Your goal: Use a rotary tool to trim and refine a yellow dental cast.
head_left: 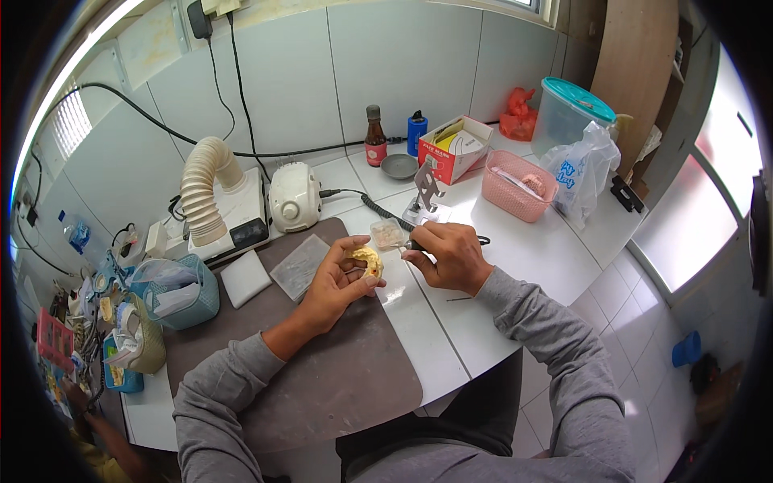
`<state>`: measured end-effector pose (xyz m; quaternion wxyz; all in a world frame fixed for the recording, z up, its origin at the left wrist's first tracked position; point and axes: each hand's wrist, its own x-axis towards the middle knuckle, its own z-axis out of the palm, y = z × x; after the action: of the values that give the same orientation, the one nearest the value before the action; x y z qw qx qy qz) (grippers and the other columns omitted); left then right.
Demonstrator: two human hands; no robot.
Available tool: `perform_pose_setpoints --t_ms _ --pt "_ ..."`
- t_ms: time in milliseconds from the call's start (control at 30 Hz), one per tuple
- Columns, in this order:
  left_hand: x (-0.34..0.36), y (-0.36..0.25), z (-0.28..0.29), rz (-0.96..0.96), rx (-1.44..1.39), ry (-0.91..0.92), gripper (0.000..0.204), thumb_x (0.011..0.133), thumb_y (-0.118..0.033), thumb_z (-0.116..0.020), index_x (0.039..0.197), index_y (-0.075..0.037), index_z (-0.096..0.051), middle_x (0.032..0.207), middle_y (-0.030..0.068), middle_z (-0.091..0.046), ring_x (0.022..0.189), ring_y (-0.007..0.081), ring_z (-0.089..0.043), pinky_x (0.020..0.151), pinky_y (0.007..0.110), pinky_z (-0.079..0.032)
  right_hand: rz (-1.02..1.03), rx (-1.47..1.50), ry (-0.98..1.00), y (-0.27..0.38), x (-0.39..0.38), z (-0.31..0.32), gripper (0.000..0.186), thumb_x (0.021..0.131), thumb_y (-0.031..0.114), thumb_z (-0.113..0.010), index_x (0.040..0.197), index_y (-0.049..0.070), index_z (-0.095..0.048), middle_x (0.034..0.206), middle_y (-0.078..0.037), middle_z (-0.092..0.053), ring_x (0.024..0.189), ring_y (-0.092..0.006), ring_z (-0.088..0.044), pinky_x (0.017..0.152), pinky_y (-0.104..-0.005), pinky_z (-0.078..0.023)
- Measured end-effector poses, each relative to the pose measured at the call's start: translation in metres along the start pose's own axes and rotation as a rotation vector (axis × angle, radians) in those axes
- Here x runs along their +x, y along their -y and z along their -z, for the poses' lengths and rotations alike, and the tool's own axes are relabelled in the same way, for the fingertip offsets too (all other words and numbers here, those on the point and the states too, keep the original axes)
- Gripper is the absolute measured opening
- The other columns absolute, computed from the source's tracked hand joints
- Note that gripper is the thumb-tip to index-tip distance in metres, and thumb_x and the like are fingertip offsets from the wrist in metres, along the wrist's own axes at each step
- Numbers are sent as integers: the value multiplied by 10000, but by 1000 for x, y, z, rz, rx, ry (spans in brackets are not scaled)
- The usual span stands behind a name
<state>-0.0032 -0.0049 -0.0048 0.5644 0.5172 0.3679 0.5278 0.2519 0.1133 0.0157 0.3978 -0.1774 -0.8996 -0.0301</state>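
A small curved yellow piece (367,262), which looks like a dental cast with a reddish spot, is pinched between the thumb and fingers of my left hand (328,283). My right hand (451,256) is closed round a slim dark tool (411,245); most of it is hidden by the fingers. The tool's thin end points left, close to a small clear box (387,234) with pale bits inside. A black coiled cord (382,211) runs from a white control unit (295,197) toward the right hand. Behind that hand stands a grey metal holder (427,187).
A brown mat (322,378) covers the near left table. Beyond it stand a ribbed hose (201,181), a white block (245,278) and a blue basket (189,302). Farther right are a mask box (456,149), a pink basket (515,197) and a dark bottle (375,133). Another person's arm (109,443) shows lower left.
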Motion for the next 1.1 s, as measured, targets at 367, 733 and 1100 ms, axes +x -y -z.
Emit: perform_pose_setpoints --t_ms 367,733,1100 --pt "-1 4 0 15 -77 -86 846 1001 22 -742 1695 -100 -273 1311 145 -675 1186 267 -750 924 324 -603 -46 82 18 0 19 -12 390 1048 449 -751 950 80 -672 755 -74 -631 581 -275 -636 522 -410 -454" --pt "-5 -3 3 86 -12 -34 638 1050 -18 -711 1542 -87 -311 1333 124 -601 1202 213 -736 923 315 -611 -130 75 238 17 10 1 495 953 534 -837 989 66 -680 769 -84 -635 618 -294 -644 558 -427 -467" --pt "-5 -5 -1 59 -23 -17 634 1054 -17 -716 1542 -96 -320 1333 111 -600 1202 191 -724 951 310 -609 -117 69 253 19 7 -2 510 947 545 -843 950 64 -674 755 -81 -626 592 -287 -630 534 -421 -456"
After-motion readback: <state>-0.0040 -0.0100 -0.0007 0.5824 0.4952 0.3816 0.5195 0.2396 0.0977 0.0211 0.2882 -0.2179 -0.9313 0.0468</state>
